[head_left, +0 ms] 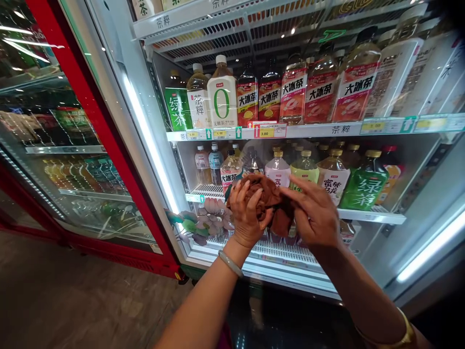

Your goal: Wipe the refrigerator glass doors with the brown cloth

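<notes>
My left hand point(247, 211) is closed around a crumpled brown cloth point(267, 194), bunched up in front of the fridge's glass. A gray-white bangle point(230, 264) circles my left wrist. On the other side, my right hand point(315, 211) has its fingertips at the cloth's right edge and seems to pinch it, with one finger stretched out. A loose fold of the cloth hangs between both hands. Flower decals point(214, 218) show on the glass to the left of my left hand.
Behind the glass, shelves hold several drinks, among them a green tea bottle point(368, 182) and a large white-labelled bottle point(222, 97). A red door frame point(119, 145) stands to the left, with another drinks fridge point(80, 150) beyond it. Brown floor point(90, 295) lies at lower left.
</notes>
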Demonstrator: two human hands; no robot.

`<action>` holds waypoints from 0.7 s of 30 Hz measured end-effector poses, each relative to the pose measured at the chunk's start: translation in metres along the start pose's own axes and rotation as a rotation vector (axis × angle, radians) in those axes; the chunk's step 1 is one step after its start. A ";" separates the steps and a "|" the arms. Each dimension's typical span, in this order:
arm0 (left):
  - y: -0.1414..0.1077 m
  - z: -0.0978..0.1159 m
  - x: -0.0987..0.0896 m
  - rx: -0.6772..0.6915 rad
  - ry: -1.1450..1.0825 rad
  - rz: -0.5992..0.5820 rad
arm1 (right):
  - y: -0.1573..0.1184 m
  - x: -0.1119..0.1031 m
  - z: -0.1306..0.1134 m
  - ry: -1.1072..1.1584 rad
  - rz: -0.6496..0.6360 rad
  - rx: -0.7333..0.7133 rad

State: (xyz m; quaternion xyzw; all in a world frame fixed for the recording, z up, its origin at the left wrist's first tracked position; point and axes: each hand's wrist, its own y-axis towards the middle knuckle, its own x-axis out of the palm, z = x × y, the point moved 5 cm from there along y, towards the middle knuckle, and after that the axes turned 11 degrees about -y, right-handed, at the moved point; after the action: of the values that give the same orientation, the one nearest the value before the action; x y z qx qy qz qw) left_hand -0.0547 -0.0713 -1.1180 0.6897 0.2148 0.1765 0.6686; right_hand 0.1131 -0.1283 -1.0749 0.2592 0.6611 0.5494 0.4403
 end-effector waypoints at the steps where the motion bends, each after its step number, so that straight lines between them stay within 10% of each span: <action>1: 0.010 0.000 -0.003 0.016 -0.010 -0.017 | 0.002 -0.005 0.006 -0.102 0.046 0.033; 6: 0.051 -0.017 -0.031 -0.078 0.083 0.129 | -0.004 0.010 0.023 -0.348 0.084 0.072; 15: -0.007 0.005 0.003 -0.060 0.197 -0.021 | -0.022 0.038 0.024 -0.523 0.171 -0.015; 21: 0.032 -0.028 -0.027 -0.124 0.264 0.048 | -0.021 0.038 0.023 -0.540 0.187 -0.016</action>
State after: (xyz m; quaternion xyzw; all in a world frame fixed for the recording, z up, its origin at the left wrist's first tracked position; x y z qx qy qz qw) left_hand -0.0904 -0.0622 -1.0840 0.6227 0.2729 0.2947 0.6715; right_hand 0.1176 -0.0914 -1.1060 0.4524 0.4887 0.5040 0.5499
